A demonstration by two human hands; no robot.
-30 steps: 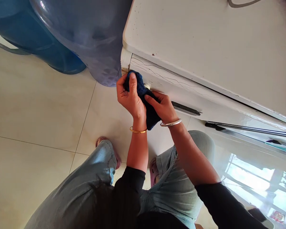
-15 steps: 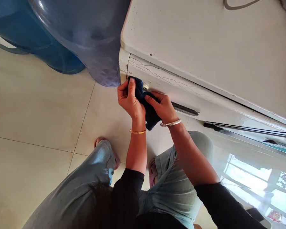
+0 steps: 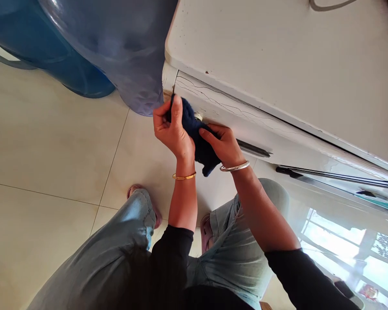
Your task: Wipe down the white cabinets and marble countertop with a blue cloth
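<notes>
A dark navy cloth (image 3: pixel 194 125) is stretched between my two hands, with its lower end hanging down. My left hand (image 3: pixel 174 129) pinches the upper left end between thumb and fingers, close to the left corner of a white drawer front (image 3: pixel 233 110). My right hand (image 3: pixel 224 144) grips the cloth lower and further right, thumb on top. Partly covered by the cloth is a small pale round knob or lock (image 3: pixel 198 116) on the drawer front. Right of my right hand is a dark handle strip (image 3: pixel 254 148).
The white cabinet top (image 3: pixel 278 60) has chipped edges and overhangs the drawer. Large blue water jugs (image 3: pixel 116 47) stand at its left. Below lies a tiled floor (image 3: pixel 45 142), with my feet on it. A glossy surface (image 3: pixel 336 232) at right reflects a window.
My left hand has moved slightly left and up with its end of the cloth, so the cloth is spread wider. My right hand has shifted slightly right, still holding it.
</notes>
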